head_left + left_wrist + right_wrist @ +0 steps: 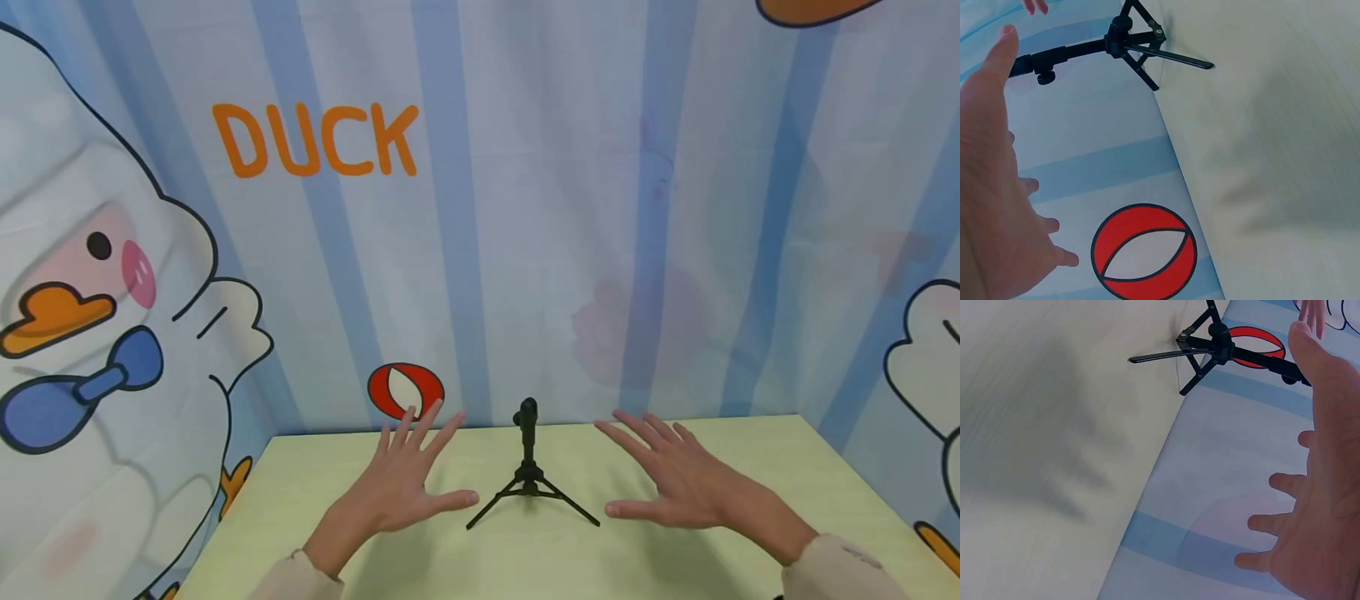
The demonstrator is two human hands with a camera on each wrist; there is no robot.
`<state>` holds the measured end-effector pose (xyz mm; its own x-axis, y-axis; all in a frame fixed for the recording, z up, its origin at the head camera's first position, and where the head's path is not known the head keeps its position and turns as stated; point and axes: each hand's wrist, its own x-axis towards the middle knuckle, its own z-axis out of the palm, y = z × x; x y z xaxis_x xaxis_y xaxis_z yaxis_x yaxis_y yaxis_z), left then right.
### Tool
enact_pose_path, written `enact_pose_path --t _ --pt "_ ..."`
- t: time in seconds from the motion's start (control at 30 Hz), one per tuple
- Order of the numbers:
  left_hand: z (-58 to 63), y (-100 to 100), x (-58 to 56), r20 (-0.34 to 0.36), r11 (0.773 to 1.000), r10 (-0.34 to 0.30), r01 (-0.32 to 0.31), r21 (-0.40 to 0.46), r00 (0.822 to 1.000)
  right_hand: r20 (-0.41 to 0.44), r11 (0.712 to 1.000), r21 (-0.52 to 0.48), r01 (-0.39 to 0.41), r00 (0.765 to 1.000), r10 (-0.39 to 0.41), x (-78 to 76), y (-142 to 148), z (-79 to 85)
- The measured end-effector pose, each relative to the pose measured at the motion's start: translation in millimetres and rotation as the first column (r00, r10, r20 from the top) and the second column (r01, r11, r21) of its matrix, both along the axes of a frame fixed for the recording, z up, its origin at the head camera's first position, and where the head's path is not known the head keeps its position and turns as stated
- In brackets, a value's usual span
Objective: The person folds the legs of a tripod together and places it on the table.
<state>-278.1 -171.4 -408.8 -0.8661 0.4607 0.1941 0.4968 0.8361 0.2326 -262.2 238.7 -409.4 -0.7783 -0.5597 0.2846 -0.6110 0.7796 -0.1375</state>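
A small black tripod [528,472] stands upright on the pale yellow table, its legs spread. To its left, my left hand [408,479] hovers above the table with fingers spread and thumb pointing toward the tripod. On the other side my right hand [675,479] is held the same way, fingers splayed and palm empty. Neither hand touches the tripod. The left wrist view shows the tripod [1116,44] beyond the left thumb; in the right wrist view the tripod [1213,350] appears past the right thumb.
Behind the table [720,442] hangs a light blue striped curtain [540,208] printed with cartoon ducks, a red and white ball and the word DUCK. A small dark object shows at the bottom edge beside the right sleeve [832,571]. Both hands cast soft shadows on the tabletop.
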Motion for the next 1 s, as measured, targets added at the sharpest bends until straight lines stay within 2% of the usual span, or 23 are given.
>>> enact_pose_path --t 0.2,0.37,0.53,0.7,0.83,0.93,1.0 --pt "1.3 14 -3.2 -0.031 0.994 -0.044 0.047 0.098 0.999 0.069 0.996 -0.082 -0.020 0.997 0.026 -6.2 -6 -5.6" --pt "0.7 29 -6.4 -0.066 0.969 -0.063 0.077 0.234 0.996 0.122 0.984 -0.176 -0.018 0.992 0.040 -12.0 -12 -11.9" --pt "-2.4 48 -11.7 -0.133 0.911 -0.081 0.127 0.391 0.988 0.222 0.955 -0.296 0.011 0.973 0.058 -19.0 -24 -17.7" --pt "-10.5 67 -20.1 -0.164 0.838 -0.078 0.154 0.524 0.983 0.295 0.904 -0.427 0.021 0.948 0.117 -28.0 -34 -29.1" --pt "-19.2 81 -26.0 -0.212 0.783 -0.078 0.191 0.591 0.974 0.337 0.866 -0.499 0.038 0.929 0.154 -33.5 -41 -41.8" --pt "-25.7 89 -29.4 -0.228 0.752 -0.082 0.210 0.625 0.970 0.363 0.845 -0.532 0.053 0.916 0.171 -36.9 -45 -51.6" --pt "-29.5 94 -31.7 -0.225 0.740 -0.086 0.214 0.638 0.970 0.381 0.833 -0.551 0.056 0.905 0.191 -38.9 -48 -57.9"
